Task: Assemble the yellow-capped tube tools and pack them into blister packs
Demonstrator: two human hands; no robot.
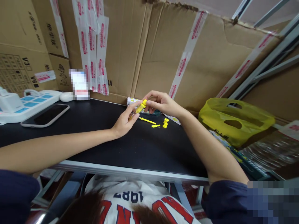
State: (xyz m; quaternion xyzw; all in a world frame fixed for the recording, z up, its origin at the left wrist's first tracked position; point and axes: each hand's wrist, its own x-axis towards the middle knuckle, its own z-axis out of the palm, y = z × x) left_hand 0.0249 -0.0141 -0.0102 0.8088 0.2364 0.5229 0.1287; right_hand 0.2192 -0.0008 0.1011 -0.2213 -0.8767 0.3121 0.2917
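My left hand (126, 122) is closed around a small yellow plastic piece (140, 106), partly see-through, with a solid cap-like end at the top. Thumb and fingers of my right hand (158, 104) are closed at that piece's upper end, so both hands grip it just above the table. Close by on the black tabletop lies a thin yellow rod (147, 120). Right of it are a small flat yellow clip-like part (155, 126), a tiny dark coil like a spring (159, 127), and a yellow spool-shaped part (165, 123). Behind my hands is some printed packaging (133, 100), partly hidden.
To the left, a phone (45, 115) lies flat beside a white power strip (39, 99). A blurred-out upright screen (80, 85) stands behind them. Cardboard walls (170, 40) close off the back. A yellow plastic bag (233, 119) sits at the right, near metal rails.
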